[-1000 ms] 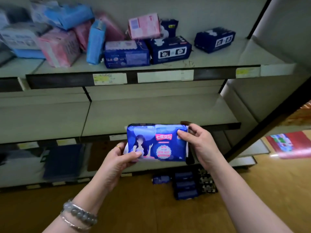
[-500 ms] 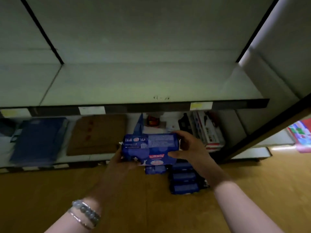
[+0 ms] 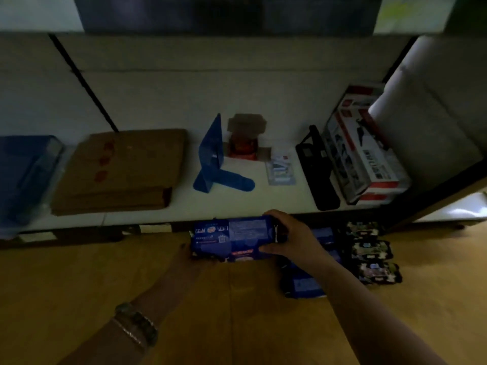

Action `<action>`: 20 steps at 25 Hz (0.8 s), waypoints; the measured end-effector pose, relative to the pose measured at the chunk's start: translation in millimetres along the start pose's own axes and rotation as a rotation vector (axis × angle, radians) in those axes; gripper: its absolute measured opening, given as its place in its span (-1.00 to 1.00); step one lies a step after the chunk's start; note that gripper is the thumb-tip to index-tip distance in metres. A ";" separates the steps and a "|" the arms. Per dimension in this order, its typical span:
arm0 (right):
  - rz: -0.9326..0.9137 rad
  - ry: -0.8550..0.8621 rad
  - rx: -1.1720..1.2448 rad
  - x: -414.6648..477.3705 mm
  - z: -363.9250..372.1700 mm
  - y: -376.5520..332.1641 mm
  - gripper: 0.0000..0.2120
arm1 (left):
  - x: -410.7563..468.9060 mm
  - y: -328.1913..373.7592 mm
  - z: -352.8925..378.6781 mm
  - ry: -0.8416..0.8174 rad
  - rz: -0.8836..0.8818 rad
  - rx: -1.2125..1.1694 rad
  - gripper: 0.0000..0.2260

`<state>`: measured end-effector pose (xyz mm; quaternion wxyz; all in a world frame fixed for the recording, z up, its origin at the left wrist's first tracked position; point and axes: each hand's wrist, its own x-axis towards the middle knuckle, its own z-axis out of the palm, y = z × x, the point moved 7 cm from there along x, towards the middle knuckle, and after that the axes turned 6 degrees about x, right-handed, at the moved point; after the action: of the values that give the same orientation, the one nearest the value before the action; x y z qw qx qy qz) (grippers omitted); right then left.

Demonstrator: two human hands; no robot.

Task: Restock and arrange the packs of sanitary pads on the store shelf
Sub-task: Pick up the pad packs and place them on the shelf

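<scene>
Pack of sanitary pads (image 3: pixel 232 239), dark blue, is held level above the wooden floor (image 3: pixel 79 285), just in front of the bottom shelf (image 3: pixel 276 201). The right hand (image 3: pixel 292 241) grips its right end with curled fingers, and the left hand (image 3: pixel 184 259) holds the left end, its fingers mostly hidden. More blue packs (image 3: pixel 305 284) lie on the floor under the right forearm.

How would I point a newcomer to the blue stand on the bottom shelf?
Start at the white bottom shelf just above the wooden floor. Near its middle, right of the flat brown cardboard stack and left of a small open carton, is the blue stand. It alone is an L-shape, one leaf upright, one flat.
</scene>
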<state>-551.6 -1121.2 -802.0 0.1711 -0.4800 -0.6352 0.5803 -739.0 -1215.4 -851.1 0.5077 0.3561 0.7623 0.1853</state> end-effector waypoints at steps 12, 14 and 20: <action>-0.056 -0.185 -0.651 61.5 28.4 169.6 -0.41 | 84.3 -82.5 118.7 -0.058 0.018 -0.192 -0.83; -0.015 -0.178 -0.778 67.9 29.3 187.3 -0.39 | 91.4 -81.6 126.5 -0.056 0.016 -0.214 -0.81; 0.037 -0.166 -1.120 78.1 44.6 220.7 -0.36 | 107.4 -92.3 134.5 0.009 -0.032 -0.254 -0.76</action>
<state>-532.9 -1113.3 -1039.4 -0.1702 -0.4613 -0.8491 0.1932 -674.7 -1210.1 -1035.5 0.5482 0.2761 0.7405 0.2738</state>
